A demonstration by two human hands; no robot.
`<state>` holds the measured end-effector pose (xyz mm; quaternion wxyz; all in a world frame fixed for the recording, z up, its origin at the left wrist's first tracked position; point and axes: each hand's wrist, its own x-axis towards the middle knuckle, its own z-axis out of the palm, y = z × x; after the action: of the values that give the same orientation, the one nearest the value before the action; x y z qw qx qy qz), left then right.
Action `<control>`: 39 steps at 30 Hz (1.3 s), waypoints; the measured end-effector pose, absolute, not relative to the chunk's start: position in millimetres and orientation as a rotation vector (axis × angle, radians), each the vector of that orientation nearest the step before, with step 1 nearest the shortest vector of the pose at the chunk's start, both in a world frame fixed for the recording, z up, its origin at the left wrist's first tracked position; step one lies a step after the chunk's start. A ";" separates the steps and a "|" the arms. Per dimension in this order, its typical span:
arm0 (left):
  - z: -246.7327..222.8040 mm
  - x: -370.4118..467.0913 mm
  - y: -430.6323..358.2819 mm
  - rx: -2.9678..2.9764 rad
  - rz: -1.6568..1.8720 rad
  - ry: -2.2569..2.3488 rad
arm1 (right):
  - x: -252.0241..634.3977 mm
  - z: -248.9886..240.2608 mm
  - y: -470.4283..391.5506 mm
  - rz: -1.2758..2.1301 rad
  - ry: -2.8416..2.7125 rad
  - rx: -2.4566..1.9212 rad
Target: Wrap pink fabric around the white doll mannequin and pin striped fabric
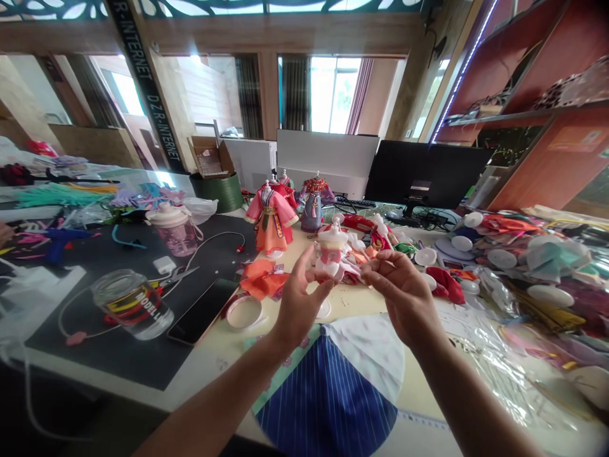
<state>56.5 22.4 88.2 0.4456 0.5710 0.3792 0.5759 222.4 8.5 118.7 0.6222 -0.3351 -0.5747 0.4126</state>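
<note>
Beyond our cluttered worktop (413, 381) shines a window (335, 89); left hand (301, 292) curved, right hand (396, 289) narrowed, we cannot tell whether they grip anything.

Cream-top tbl. (410, 393): dark mat (118, 362) at L w/ jar (136, 308) & btl. (176, 238); orange fabric (262, 278), approx. ctr.; dressed mini forms (271, 219), rear.

Left: glass jar (133, 306) beside black phone (203, 311); pink bottle (175, 231) farther back; far right: black monitor (423, 170).
</note>
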 end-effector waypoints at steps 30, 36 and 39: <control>106.2 57.8 8.8 1.608 1.418 0.899 | 207.2 102.2 10.9 -0.114 -1.830 -0.698; 112.0 56.7 14.5 1.602 1.494 0.889 | 206.6 108.3 17.8 -0.031 -1.727 -0.684; 116.7 53.8 26.9 1.722 1.665 0.955 | 205.7 118.7 31.5 -0.037 -1.684 -0.693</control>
<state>53.8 26.9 116.7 0.2777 0.6416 0.3557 0.6202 205.7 31.5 118.7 0.6131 -0.3007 -0.7303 -0.0162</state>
